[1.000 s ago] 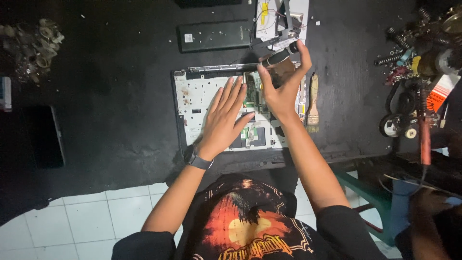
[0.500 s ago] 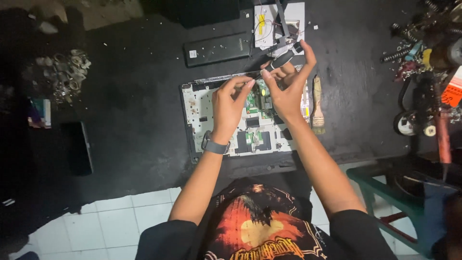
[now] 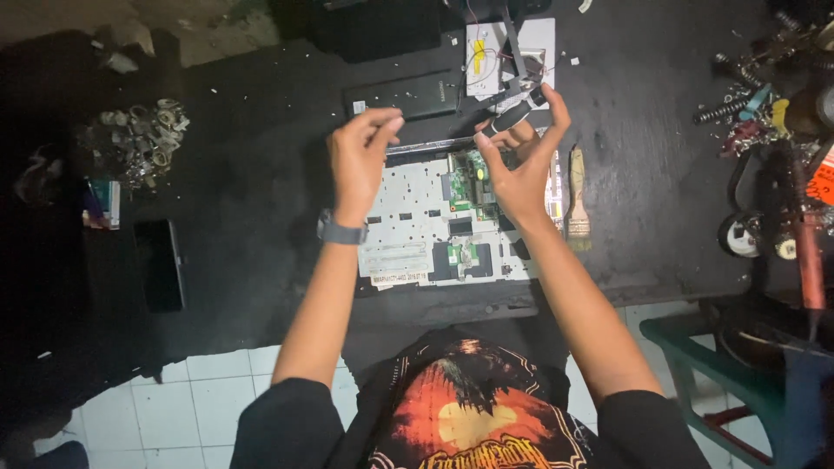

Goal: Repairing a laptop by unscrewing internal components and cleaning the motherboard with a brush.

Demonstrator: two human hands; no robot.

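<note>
Above the opened laptop on the table, my right hand stays clamped on a dark tool at one o'clock; my left hand has lifted off, fingertips pinched together, at eleven.

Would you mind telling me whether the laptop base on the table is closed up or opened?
Opened. The laptop base lies flat with its cover off: pale inner frame and green circuit boards show beneath the left hand and right hand.
</note>
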